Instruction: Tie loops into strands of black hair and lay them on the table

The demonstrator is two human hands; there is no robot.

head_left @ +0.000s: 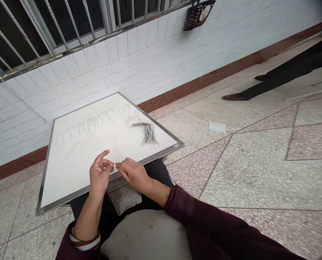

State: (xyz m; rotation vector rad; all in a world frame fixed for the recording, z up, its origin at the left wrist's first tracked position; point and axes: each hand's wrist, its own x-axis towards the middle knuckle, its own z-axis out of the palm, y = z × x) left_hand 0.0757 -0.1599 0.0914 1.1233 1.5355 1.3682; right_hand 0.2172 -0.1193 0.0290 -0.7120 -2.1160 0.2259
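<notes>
Both bare hands are up at the near edge of the white rectangular tabletop (71, 173) with a grey metal rim, fingertips almost meeting. Left hand (99, 171) is in a tight pinch with one finger sticking out, right hand (135, 175) is pinched narrow too. Can't tell if there's anything in either, too tiny. Past them on the right there's a messy pile of thin black strands (149, 133), then a row of thin dark looped strands (97, 121) farther back. White tiled wall (90, 77) behind.

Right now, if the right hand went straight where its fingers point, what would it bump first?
Probably the left hand. It sits just ahead of the right hand, though one picture can't show depth for sure.
</notes>
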